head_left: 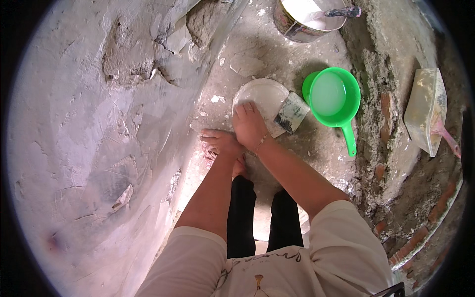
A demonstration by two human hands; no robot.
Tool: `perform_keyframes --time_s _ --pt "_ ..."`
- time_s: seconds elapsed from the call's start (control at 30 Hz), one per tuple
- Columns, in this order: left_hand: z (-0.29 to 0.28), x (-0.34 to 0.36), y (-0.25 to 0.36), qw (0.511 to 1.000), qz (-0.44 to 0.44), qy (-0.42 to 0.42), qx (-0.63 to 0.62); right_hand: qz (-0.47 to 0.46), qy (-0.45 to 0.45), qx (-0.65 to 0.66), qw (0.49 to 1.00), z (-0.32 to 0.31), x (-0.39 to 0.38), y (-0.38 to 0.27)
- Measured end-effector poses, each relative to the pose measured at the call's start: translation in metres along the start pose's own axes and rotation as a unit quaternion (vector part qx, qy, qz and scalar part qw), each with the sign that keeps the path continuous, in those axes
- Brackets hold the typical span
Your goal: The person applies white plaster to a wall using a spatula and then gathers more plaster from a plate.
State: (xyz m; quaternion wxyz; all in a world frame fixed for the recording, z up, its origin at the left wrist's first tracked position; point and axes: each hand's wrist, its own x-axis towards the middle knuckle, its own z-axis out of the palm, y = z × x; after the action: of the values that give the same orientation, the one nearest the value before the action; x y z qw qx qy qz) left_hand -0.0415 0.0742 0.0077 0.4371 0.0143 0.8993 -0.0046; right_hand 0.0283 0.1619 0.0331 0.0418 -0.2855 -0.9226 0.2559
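Observation:
My right hand [249, 124] reaches over the near left part of a round, shallow whitish dish [272, 91] on the floor. Its fingers stretch forward onto the dish; the thumb is hidden. Crossed close beside it, my left hand [221, 142] points its spread fingers left, low down by the base of the wall. Under that hand shows something reddish [211, 154], too covered to name. A flat, dark-smeared scraper blade [292, 113] leans across the dish's right edge. Right of it stands a green dipper [349, 113] with cloudy whitish liquid in it, its handle toward me.
A bucket [292, 28] of white paste with a tool handle [344, 12] across its rim stands at the far end. The patchy plastered wall [118, 123] rises at left. At right lies a pale scoop-like piece [424, 111] with a pinkish handle, beyond rough broken masonry [368, 163].

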Motion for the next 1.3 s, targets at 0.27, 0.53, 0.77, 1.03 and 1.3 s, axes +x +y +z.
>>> perform_keyframes --time_s 0.27,0.53,0.77,1.03,1.3 --pt "-0.006 -0.015 0.013 0.999 -0.031 -0.003 -0.023 0.051 0.048 0.011 0.997 -0.024 -0.015 0.016" --pt "0.013 0.02 0.001 0.969 -0.002 -0.067 0.236 0.001 0.121 0.013 0.993 0.022 0.001 0.002" --pt "0.0 -0.008 0.008 0.995 -0.009 -0.018 0.101 0.009 -0.151 -0.027 0.988 -0.036 -0.031 0.014" --pt "-0.024 -0.034 0.029 0.998 -0.048 -0.031 0.001 0.054 -0.139 -0.073 0.986 -0.041 -0.019 0.019" --pt "-0.017 -0.029 0.022 0.999 -0.044 -0.021 -0.022 0.282 0.076 0.003 0.956 -0.07 -0.084 0.02"
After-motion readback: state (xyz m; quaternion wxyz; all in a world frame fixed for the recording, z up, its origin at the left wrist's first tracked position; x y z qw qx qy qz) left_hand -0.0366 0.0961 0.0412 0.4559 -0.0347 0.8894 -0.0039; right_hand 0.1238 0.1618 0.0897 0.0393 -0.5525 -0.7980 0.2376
